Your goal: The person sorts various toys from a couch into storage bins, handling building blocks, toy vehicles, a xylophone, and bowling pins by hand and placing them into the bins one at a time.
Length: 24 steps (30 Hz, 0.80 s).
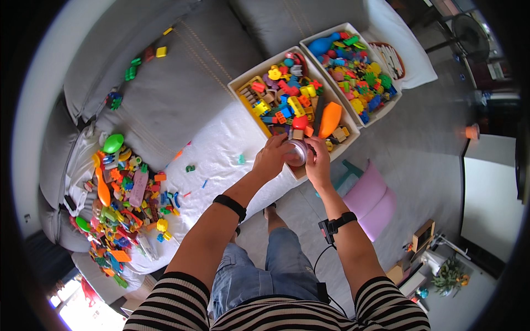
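Between my two hands, at the near corner of the toy-filled box [335,146], is a small round clear container [297,153] with a pale rim. My left hand [271,158] has its fingers closed on the container's left side. On the other side, my right hand [318,163] grips the edge with thumb and fingers. What lies inside the container is too blurred to tell. Just beyond my hands in the box are an orange rounded toy [330,119], a dark long piece [318,116], a wooden block [298,134] and many coloured blocks.
A second box [353,66] of colourful pieces stands farther right. At the left, a large heap of toys [130,198] lies on the white sofa cover [221,149], with loose blocks [161,52] on the grey cushion. A pink chair [369,198] stands on the floor to my right.
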Available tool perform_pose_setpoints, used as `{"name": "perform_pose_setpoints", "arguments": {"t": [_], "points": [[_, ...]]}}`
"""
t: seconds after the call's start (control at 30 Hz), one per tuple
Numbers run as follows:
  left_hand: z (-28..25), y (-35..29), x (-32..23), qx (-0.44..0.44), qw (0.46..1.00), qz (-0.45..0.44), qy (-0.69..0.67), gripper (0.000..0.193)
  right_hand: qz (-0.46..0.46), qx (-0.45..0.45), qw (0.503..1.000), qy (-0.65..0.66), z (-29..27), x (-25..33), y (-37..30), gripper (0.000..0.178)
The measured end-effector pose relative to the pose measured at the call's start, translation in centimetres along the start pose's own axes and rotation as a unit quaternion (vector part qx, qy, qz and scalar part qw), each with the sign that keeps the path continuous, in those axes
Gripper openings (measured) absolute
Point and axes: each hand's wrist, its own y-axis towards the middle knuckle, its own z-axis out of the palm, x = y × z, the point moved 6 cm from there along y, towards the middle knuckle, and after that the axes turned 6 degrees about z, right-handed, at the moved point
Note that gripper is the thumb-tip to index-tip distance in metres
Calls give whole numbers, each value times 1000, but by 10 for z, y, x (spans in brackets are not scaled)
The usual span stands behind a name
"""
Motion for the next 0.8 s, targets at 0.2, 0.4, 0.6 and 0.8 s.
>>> {"name": "perform_pose_setpoints", "arguments": {"t": [0.2, 0.4, 0.6, 0.8], "points": [[-27, -80, 51, -103, 992, -73, 9, 52, -37, 141, 988, 44, 88, 55, -13, 18], [-27, -215, 123, -112, 954, -275, 28, 63, -61, 386, 919, -44, 209, 49, -91, 47], [-10, -337, 168, -57, 915, -380, 122, 77, -50, 466, 867, -170, 297, 21, -159, 84], [-22, -363, 196, -139, 920, -344, 127, 83, -82, 423, 898, -87, 343, 9, -181, 84]]}}
